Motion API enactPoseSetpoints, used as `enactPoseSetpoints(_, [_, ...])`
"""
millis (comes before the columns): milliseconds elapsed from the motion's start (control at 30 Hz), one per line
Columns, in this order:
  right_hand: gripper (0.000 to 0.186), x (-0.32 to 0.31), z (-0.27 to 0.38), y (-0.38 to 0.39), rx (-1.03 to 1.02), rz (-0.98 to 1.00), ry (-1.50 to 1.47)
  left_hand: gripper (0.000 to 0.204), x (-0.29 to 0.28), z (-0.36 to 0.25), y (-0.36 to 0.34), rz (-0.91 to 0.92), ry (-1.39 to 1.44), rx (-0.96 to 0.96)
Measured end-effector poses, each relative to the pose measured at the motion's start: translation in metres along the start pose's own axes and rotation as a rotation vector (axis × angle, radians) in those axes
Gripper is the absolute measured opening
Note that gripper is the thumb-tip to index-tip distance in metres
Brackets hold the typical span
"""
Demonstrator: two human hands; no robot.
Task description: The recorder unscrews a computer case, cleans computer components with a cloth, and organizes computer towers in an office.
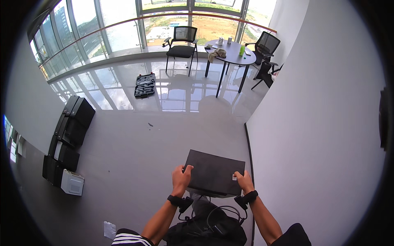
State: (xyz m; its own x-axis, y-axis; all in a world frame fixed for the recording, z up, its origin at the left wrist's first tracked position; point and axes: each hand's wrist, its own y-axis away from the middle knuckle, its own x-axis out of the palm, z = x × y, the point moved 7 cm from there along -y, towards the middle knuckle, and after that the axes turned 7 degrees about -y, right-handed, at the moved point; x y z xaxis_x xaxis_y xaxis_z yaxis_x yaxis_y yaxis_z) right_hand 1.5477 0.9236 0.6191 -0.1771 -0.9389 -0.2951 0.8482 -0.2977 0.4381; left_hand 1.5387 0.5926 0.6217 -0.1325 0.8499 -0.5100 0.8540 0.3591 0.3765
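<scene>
Between my two hands is a flat black computer case point(215, 173), held level in front of my body above the floor. My left hand point(181, 179) grips its left edge, thumb on the top face. Around the right edge closes my right hand point(243, 182), its thumb beside a small white label point(234, 178). The fingers under the case are hidden. Each wrist wears a black strap with a small device, and a dark cable point(230, 208) loops below the case.
Several black computer cases point(74, 127) and a white one point(73, 182) line the left wall. A tool case point(145, 85) lies spread on the floor ahead. Farther off are a round table point(232, 54) and black chairs point(182, 47). A white wall point(303, 135) rises close on the right.
</scene>
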Motion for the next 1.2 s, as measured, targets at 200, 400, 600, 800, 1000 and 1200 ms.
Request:
enactPoseSetpoints(200, [0.056,0.125,0.116,-0.124,-0.044,0.159,0.191,0.048,-0.065,-0.021,-0.136,-0.13,0.113,-0.112])
enactPoseSetpoints(400, [0.044,0.235,0.241,-0.237,-0.167,0.261,0.265,0.047,-0.125,-0.08,-0.254,-0.314,0.23,-0.099])
enactPoseSetpoints(600, [0.046,0.339,0.35,-0.35,-0.142,0.323,0.166,0.05,-0.154,-0.117,-0.412,-0.292,0.174,-0.148])
enactPoseSetpoints(800, [0.041,0.392,0.44,-0.445,-0.113,0.268,0.11,0.046,-0.19,-0.211,-0.54,-0.311,0.206,-0.096])
enactPoseSetpoints(1000, [0.052,0.458,0.527,-0.554,-0.179,0.328,0.242,0.042,-0.205,-0.264,-0.665,-0.324,0.331,-0.122])
enactPoseSetpoints(1200, [0.05,0.56,0.619,-0.661,-0.343,0.562,0.452,0.04,-0.213,-0.282,-0.762,-0.552,0.434,-0.25])
